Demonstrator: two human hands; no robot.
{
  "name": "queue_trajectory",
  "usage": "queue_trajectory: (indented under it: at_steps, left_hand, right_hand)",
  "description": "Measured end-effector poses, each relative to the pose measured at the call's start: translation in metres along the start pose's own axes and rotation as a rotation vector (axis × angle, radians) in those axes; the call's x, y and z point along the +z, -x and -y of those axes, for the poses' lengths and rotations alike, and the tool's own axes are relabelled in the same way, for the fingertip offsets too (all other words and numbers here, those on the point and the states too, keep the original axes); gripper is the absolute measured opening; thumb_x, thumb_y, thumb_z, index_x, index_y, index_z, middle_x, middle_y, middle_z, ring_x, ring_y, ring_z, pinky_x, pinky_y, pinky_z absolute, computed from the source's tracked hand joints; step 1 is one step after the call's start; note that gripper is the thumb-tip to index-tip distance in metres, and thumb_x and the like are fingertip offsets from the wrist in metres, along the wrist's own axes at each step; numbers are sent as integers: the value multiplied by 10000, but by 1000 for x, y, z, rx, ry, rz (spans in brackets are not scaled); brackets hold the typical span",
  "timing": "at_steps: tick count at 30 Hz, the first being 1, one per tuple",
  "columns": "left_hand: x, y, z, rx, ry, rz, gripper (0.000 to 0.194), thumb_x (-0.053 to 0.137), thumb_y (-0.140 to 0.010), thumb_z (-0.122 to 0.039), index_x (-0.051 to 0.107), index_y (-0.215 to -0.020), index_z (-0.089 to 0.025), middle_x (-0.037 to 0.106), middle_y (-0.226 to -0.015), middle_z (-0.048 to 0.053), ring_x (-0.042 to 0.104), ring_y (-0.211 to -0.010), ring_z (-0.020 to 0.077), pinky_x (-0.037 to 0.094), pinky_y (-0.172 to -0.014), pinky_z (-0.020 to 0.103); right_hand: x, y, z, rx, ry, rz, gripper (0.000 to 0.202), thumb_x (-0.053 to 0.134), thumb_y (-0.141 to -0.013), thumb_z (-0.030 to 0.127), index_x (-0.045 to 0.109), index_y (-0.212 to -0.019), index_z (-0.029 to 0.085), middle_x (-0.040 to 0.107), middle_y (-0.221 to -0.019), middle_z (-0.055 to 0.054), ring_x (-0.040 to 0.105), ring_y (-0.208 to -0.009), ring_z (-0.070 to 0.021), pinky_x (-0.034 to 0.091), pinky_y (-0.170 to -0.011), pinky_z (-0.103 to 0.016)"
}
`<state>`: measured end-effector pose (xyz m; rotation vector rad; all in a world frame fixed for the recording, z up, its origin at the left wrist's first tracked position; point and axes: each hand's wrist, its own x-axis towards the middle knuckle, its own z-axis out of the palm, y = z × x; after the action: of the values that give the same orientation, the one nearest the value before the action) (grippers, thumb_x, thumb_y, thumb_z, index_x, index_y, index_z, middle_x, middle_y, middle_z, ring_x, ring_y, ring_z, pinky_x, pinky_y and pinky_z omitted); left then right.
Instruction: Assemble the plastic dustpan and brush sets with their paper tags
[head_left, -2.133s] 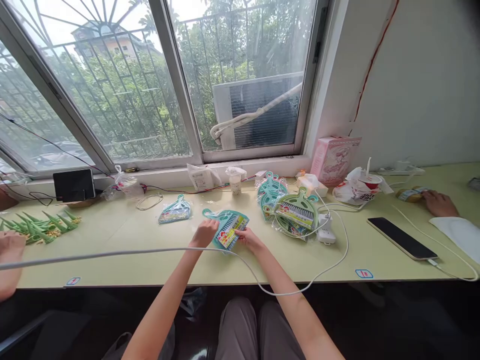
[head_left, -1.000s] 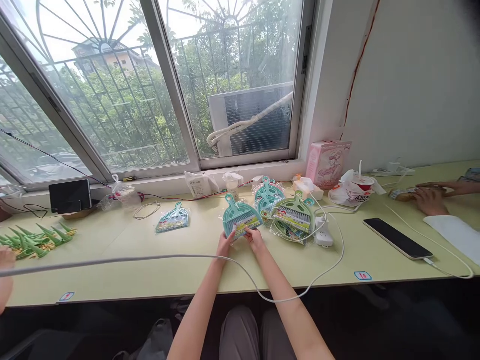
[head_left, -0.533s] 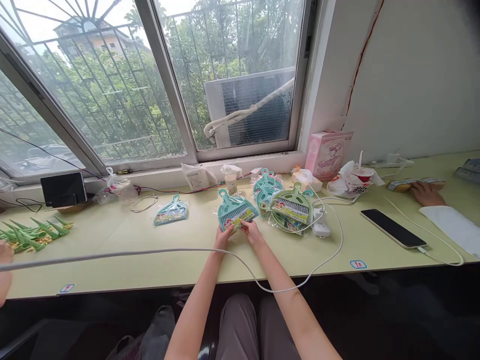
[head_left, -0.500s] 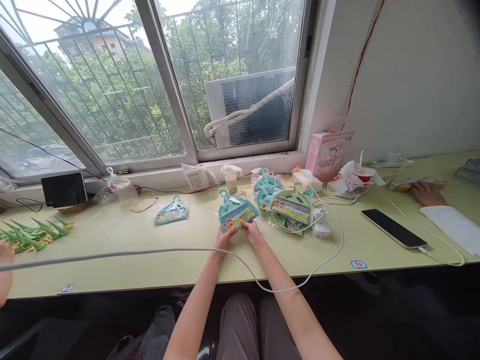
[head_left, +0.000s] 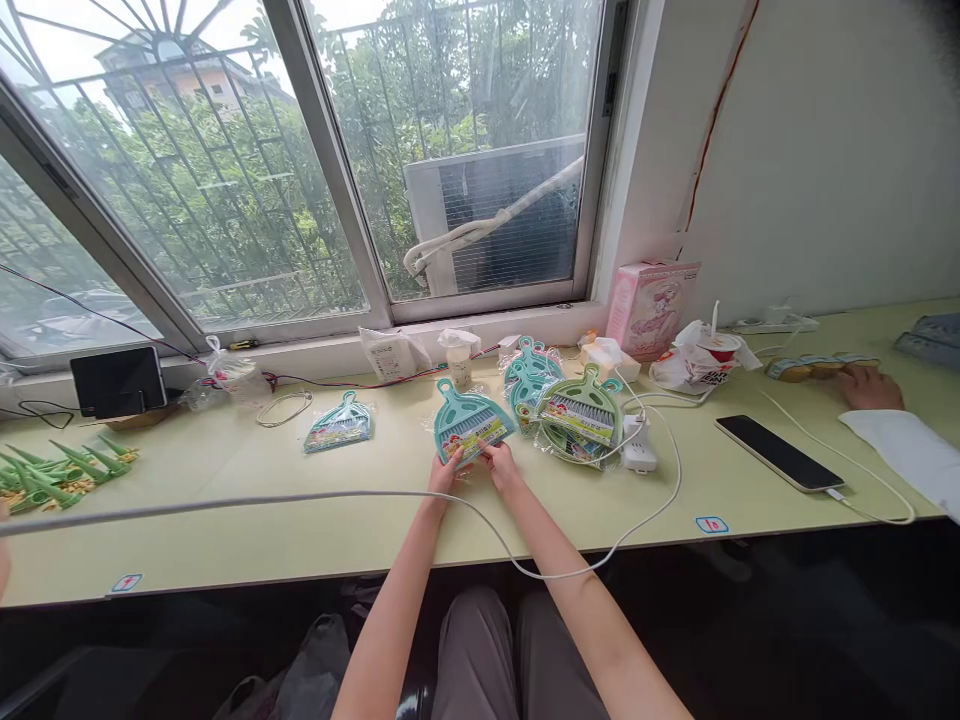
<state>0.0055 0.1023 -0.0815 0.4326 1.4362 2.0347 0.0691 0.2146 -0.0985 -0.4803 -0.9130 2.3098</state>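
Between my two hands is a teal dustpan and brush set (head_left: 471, 418) in clear wrapping, its handle pointing away from me. My left hand (head_left: 445, 474) grips its lower left edge, thumb on the label. At the lower right edge my right hand (head_left: 501, 464) pinches the same set. To the left lies another teal dustpan set (head_left: 339, 424), smaller in view. A pile to the right has teal dustpan sets (head_left: 531, 372) behind and a green dustpan set (head_left: 581, 412) on top, all wrapped.
A white cable (head_left: 315, 497) crosses in front of my forearms. By the pile sits a power strip (head_left: 639, 445); a phone (head_left: 778, 453) is charging farther right. Another person's hand (head_left: 871, 388) rests by yellowish items at far right. Green pointed pieces (head_left: 64, 470) lie at left.
The view has shifted slightly. My hands keep hold of the dustpan set in nearly the same place. The other person's hand at right has moved slightly away from the yellowish items.
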Motion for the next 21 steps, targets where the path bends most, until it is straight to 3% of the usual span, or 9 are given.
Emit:
queue_trajectory:
  at_steps: [3,12,17,21]
  left_hand:
    - [0,2,2,46,-24,11,565,836,-665,-373,602,-1114,-122,632,-1227,203,608,-1099,342,559,-819,431]
    - [0,6,1,68,-97,40,613,826,-660,-411,603,-1150,-119,634,-1218,206,636,-1033,326,571,-731,389]
    - [-2,2,8,113,-135,-38,649,862,-608,-414,587,-1135,-154,670,-1137,145,669,-974,278,585,-766,389]
    - [-7,-1,14,91,-168,-95,629,861,-618,-416,572,-1120,-174,688,-1053,123,706,-806,257,588,-731,418]
  right_hand:
    - [1,1,0,-5,-4,16,359,761,-640,201,598,-960,181,720,-1010,-63,685,-986,-248,597,-855,-375]
    - [0,0,1,47,-4,-35,334,740,-652,172,608,-958,175,728,-949,-47,703,-868,-205,600,-772,-321]
    - [-1,-1,1,44,9,-75,268,727,-656,182,608,-896,173,728,-907,-42,692,-806,-179,586,-717,-281]
    - [-3,-2,0,59,41,-69,272,712,-668,186,622,-924,165,726,-874,-40,690,-788,-179,579,-711,-281]
